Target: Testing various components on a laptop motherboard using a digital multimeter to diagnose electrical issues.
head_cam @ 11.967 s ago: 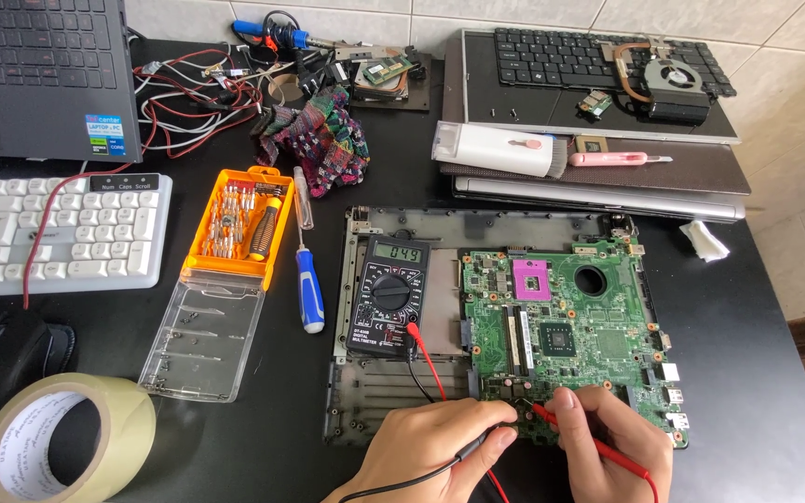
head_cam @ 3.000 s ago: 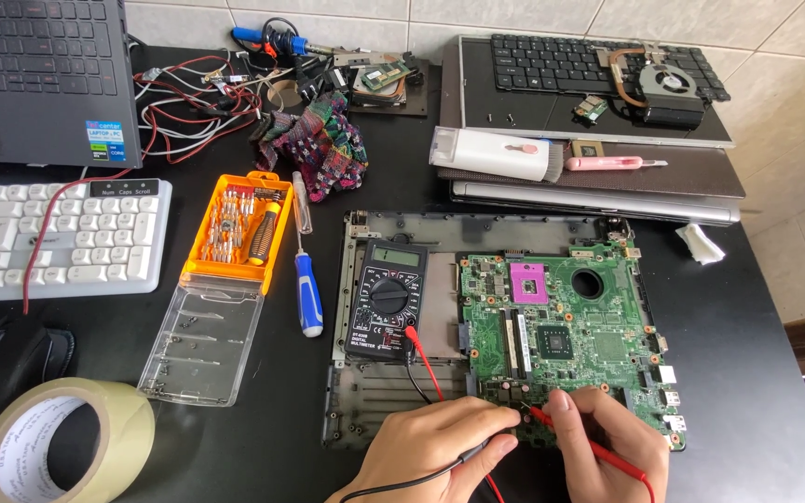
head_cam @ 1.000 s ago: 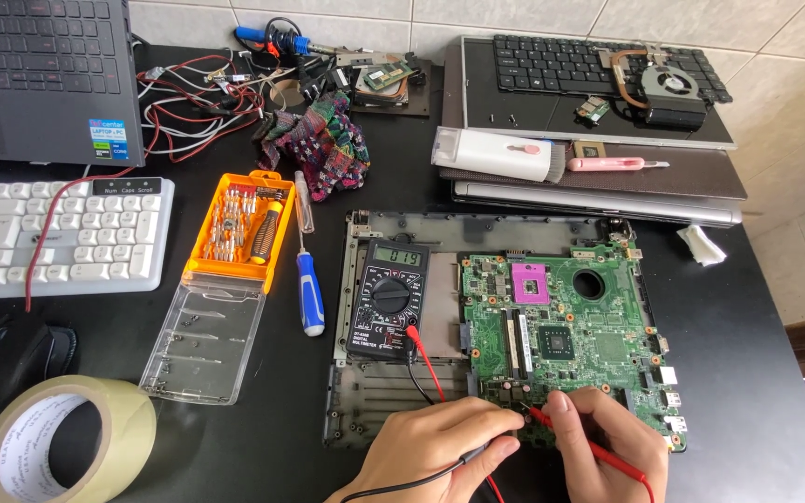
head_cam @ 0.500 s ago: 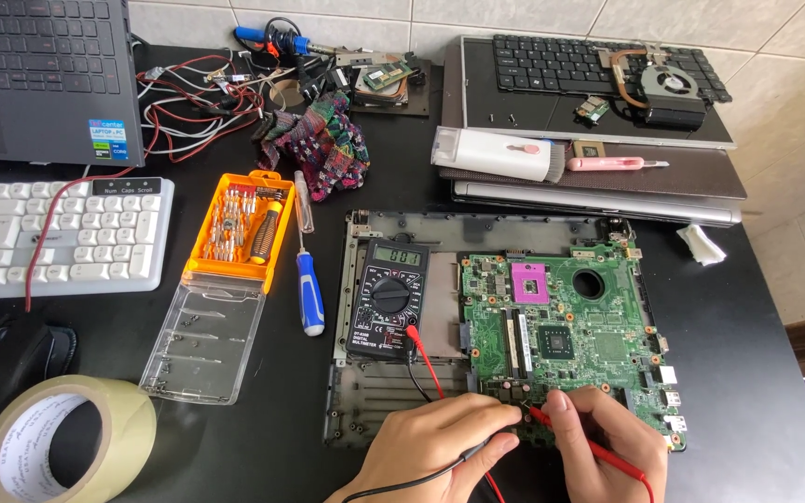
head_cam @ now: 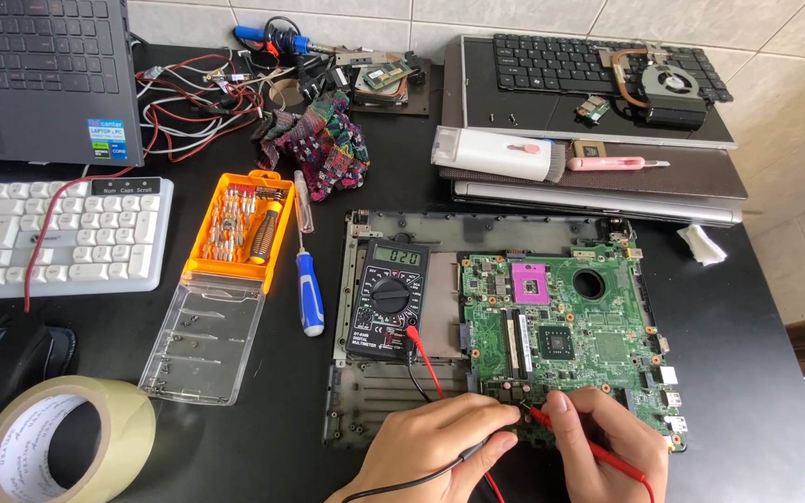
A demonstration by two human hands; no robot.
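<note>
Black bench (head_cam: 766, 391) against a tiled wall, crowded: meter (head_cam: 390, 298), orange bit case (head_cam: 239, 226), blue screwdriver (head_cam: 308, 289), tape roll (head_cam: 62, 447), white keyboard (head_cam: 58, 237). Your green circuit board (head_cam: 570, 326) lies flat in a grey laptop shell (head_cam: 365, 410) at the near edge. Judge it light, stiff and fragile; take hold at its edges only. Your left hand (head_cam: 430, 456) pinches the black probe (head_cam: 477, 450); your right hand (head_cam: 607, 447) pinches the red probe (head_cam: 589, 447). Both tips sit near the board's lower edge; actual contact cannot be confirmed.
</note>
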